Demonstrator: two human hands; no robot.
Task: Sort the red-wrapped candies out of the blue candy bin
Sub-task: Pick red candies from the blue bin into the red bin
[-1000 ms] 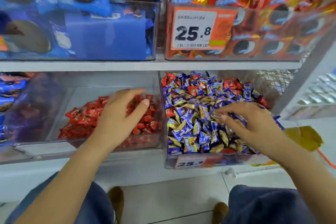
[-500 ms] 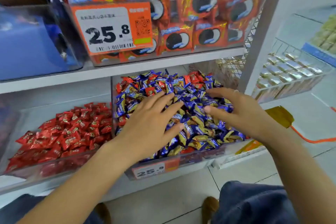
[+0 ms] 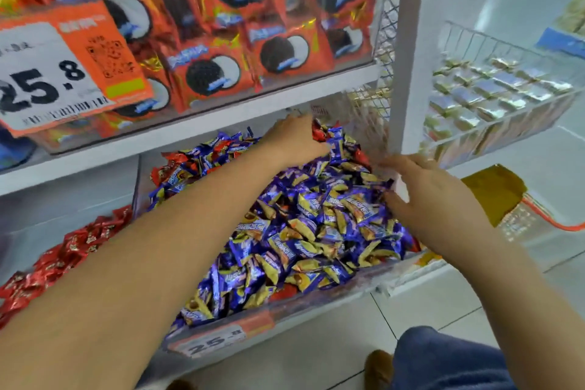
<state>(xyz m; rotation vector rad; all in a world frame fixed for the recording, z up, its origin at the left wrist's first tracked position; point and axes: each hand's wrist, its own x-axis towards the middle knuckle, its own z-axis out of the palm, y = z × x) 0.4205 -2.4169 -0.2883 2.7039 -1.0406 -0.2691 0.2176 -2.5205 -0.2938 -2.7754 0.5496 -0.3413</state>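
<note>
Left hand (image 3: 292, 139) at bin's (image 3: 221, 337) back corner, grip unclear; red candy (image 3: 318, 131) touches fingertips; right hand (image 3: 433, 199) open, farther.

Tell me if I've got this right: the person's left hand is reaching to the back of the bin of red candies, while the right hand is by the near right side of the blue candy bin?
Not quite. The head view shows the left hand reaching to the back of the blue candy bin, next to a red-wrapped candy there, not into the bin of red candies further left. The right hand is indeed by the blue bin's right side.
</note>
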